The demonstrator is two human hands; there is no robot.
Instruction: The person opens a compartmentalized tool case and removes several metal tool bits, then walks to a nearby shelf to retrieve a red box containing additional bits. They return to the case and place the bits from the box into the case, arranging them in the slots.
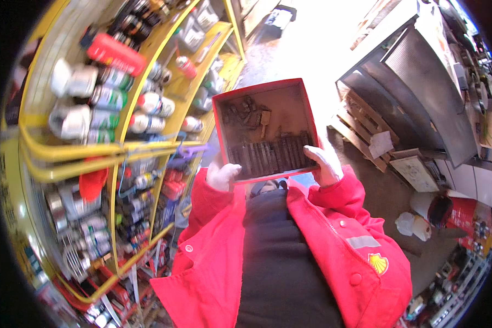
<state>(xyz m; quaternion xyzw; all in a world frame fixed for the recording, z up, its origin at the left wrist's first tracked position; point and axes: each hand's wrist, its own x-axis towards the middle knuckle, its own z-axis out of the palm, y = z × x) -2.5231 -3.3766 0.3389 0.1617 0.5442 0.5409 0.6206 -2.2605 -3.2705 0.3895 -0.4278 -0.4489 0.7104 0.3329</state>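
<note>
Box: red box (pixel 290 109), open-topped, smack in the middle of the frame
Inside: dark blocks (pixel 265 157) lined up low, loose bits (pixel 249 113) upper left
Left hand (pixel 222 176): gripping the lower-left corner
Right hand (pixel 326 165): thumb hooked over lower-right rim, fingers hidden
Around: yellow shelving (pixel 65 174) at left, pallet (pixel 362 129) right

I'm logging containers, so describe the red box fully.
The box is squarish and open-topped, with red edges and a grimy brown inside; its material is unclear. Dark bars line its near side; loose dark pieces and a tan block lie farther back. It is held up, opening toward the camera, the left hand gripping its near left corner, the right hand its near right.
</note>
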